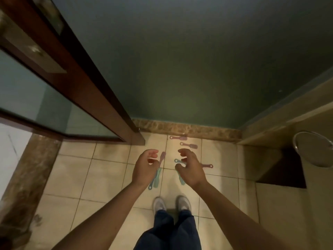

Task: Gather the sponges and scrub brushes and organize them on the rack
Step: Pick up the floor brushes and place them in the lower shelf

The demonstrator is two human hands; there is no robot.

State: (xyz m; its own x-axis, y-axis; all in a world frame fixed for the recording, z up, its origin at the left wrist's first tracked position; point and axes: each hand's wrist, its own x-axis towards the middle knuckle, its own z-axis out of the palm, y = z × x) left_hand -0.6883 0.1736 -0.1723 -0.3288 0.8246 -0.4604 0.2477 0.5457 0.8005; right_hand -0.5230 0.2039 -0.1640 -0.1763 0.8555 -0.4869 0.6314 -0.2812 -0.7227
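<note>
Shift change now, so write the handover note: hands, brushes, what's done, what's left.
Left hand: empty, fingers loosely curled, held above the floor.
Right hand: the same.
Pink plastic scrub brushes: four scattered on the beige tiled floor, two near the brown marble skirting.
Teal plastic scrub brushes: on the tiles, partly hidden beneath both hands.
Done: nothing picked up.
Left: gather every brush; no sponges or rack in view.

Scrub brushes [188,145] on floor [108,177], door [86,83] left, bin [313,148] right
</note>
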